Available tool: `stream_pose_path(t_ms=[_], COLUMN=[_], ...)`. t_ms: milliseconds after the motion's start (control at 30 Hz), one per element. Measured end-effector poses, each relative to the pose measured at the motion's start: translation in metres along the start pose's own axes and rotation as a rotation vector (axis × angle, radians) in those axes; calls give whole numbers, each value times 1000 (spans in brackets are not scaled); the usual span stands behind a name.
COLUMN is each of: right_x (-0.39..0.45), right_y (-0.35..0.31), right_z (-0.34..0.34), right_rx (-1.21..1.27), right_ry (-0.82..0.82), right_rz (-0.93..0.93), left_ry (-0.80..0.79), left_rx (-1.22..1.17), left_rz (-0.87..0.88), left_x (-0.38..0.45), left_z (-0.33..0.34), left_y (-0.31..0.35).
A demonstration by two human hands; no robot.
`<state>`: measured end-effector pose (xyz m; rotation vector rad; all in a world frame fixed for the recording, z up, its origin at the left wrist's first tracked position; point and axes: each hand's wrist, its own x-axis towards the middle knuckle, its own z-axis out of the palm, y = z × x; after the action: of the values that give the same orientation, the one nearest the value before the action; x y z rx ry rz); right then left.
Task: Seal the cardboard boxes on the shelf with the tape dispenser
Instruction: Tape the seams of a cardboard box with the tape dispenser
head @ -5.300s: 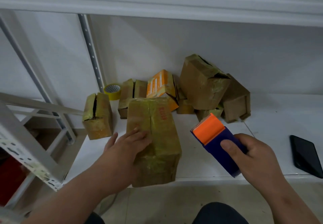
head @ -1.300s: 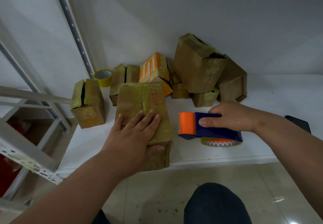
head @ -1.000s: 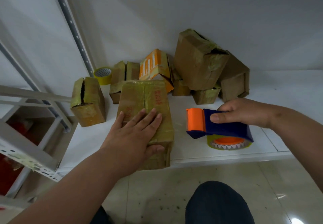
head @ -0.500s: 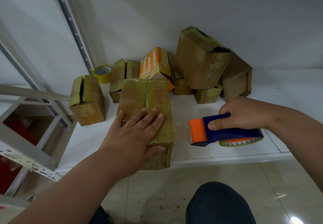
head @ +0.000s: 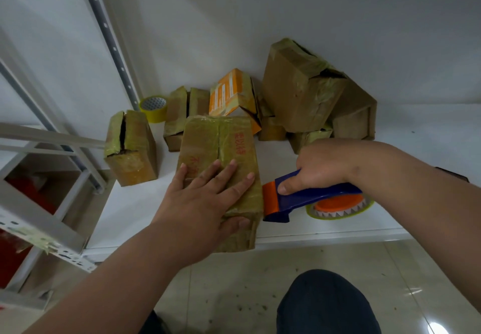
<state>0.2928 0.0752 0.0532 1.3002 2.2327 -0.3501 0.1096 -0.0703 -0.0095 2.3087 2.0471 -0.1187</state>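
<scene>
Cardboard wrapped in yellowish tape is lying under the left hand (head: 205, 201), whose fingers are spreading flat and straight across the top of the long box (head: 221, 156) while the thumb is hooking over its near end; the palm is pressing down, probably to be keeping the box from sliding while tape is being applied. That box is sitting at the front edge of the white shelf (head: 325, 234), its near end overhanging the lip slightly. The right hand (head: 325, 167) is wrapping its fingers and thumb around the blue handle of the tape dispenser (head: 309, 198), holding it sideways so the orange front plate is meeting the box's right side near the corner, apparently to be starting a strip there and running it across the top. The dispenser's roll is trailing out to the right, just above the shelf. Further back, several other boxes (head: 299, 91) are leaning in a heap against the wall, one small box (head: 130, 148) is standing apart at the left with a split visible along its top, and a spare tape roll (head: 153, 107) is resting beside the shelf upright (head: 109, 37).
</scene>
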Motion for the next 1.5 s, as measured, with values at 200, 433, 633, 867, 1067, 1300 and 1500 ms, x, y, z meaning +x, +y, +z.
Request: stream_pose_path(t_ms=[200, 433, 633, 867, 1067, 1300, 1500], right_x=[23, 26, 13, -32, -56, -73, -84], right_y=[-1, 5, 23, 48, 41, 34, 33], right_z=[-7, 6, 31, 65, 94, 114, 121], right_rx=[190, 257, 316, 545, 815, 953, 1043], right_ry=[-150, -247, -42, 260, 414, 560, 696], right_rz=[22, 79, 94, 159, 188, 168, 148], left_ry=[-12, -3, -10, -184, 55, 89, 137], left_rx=[3, -7, -22, -109, -223, -140, -89], left_rz=[-14, -8, 4, 62, -234, -120, -139], left_x=[0, 0, -3, -8, -7, -19, -33], left_z=[-3, -1, -3, -26, -21, -13, -12], left_y=[1, -1, -3, -4, 42, 30, -6])
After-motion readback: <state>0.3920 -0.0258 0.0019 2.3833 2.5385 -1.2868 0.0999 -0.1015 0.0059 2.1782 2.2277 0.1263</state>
